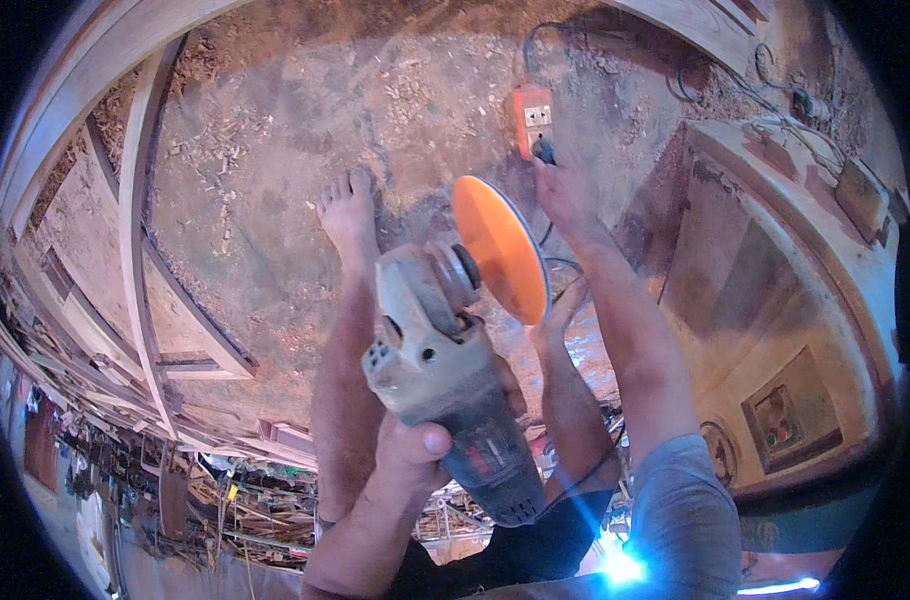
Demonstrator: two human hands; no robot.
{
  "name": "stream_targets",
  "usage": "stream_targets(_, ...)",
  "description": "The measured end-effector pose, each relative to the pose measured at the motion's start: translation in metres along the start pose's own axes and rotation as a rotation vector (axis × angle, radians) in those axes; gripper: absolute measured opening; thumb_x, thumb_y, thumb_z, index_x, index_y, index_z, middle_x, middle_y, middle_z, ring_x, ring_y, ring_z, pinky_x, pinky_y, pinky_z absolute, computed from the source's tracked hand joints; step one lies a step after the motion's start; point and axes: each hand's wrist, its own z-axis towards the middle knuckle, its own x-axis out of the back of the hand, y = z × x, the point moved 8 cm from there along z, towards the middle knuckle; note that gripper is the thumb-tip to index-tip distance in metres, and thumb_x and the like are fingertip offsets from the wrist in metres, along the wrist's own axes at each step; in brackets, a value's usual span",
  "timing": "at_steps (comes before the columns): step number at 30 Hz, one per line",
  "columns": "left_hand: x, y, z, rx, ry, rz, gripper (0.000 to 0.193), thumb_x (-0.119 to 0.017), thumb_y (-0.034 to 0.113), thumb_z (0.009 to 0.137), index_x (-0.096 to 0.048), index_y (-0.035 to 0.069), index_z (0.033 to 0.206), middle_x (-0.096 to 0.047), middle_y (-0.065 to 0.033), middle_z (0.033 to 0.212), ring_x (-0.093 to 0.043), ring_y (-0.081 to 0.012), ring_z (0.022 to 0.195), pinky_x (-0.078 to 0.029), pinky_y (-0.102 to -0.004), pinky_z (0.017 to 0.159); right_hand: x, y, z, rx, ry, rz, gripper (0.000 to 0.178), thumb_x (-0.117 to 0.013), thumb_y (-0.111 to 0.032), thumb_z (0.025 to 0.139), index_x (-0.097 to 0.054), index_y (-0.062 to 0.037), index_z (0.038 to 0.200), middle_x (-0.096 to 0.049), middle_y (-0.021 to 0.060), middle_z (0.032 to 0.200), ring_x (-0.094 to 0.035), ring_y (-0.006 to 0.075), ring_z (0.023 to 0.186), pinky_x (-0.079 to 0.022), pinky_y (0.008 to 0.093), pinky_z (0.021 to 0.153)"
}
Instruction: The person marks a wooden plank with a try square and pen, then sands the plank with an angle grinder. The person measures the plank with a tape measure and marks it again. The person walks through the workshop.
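The left hand [415, 450] is wrapped tight around the body of a dusty grey angle grinder [445, 375], thumb across the top, holding it up between the person's knees. Its orange sanding disc [502, 248] stands on edge, tilted, facing right and clear of everything around it. The right hand [565, 190] stretches far forward and down to the floor, fingers closed on a dark plug [545, 150] at the lower end of an orange socket box [533, 120]. A black cord [550, 235] drops from there behind the disc.

Two bare feet rest on the ground: the left foot [350, 215] flat and well left of the disc, the right foot [558, 320] just under the disc's lower rim.

The concrete floor [305, 120] ahead is open but littered with wood shavings. On the left, a long curved wooden frame [140, 230] bounds the free space, with stacked timber behind it. On the right, a carved wooden panel [775, 300] with a rounded edge comes close to the right forearm. More cables [775, 80] lie tangled beyond its top corner.
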Motion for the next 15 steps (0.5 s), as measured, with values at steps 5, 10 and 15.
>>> stream_targets(5, -0.027, 0.008, -0.001, -0.033, -0.067, 0.139, 0.100, -0.091, 0.052, 0.068, -0.045, -0.001, 0.139, -0.065, -0.0186, 0.112, -0.069, -0.0268, 0.098, -0.061, -0.0362, 0.081, 0.030, -0.004, 0.009, -0.076, -0.127, -0.336, 0.021, -0.060, -0.024, 0.098, -0.076, -0.0116, 0.093, -0.068, 0.0166, 0.095, -0.068, 0.0376, 0.084, -0.055, 0.0502, 0.074)
stream_targets(10, 0.010, 0.027, -0.039, -0.228, 0.012, 0.309, 0.081, -0.082, 0.047, 0.075, -0.055, -0.001, 0.134, -0.066, -0.0112, 0.115, -0.068, -0.0259, 0.100, -0.058, -0.0411, 0.085, 0.152, -0.178, -0.034, -0.507, -0.460, 0.064, 0.053, -0.069, -0.030, 0.093, -0.060, -0.0045, 0.138, -0.056, 0.0203, 0.138, -0.058, 0.0332, 0.126, -0.048, 0.0480, 0.105)
stream_targets(15, -0.052, 0.029, -0.157, -0.306, -0.235, 0.147, 0.091, -0.081, 0.062, 0.076, -0.051, 0.005, 0.140, -0.065, -0.0105, 0.113, -0.068, -0.0270, 0.103, -0.059, -0.0433, 0.086, 0.296, -0.358, -0.132, -0.458, -0.321, 0.695, 0.068, -0.075, -0.036, 0.088, -0.053, -0.0030, 0.143, -0.058, 0.0201, 0.138, -0.058, 0.0315, 0.127, -0.046, 0.0449, 0.107)
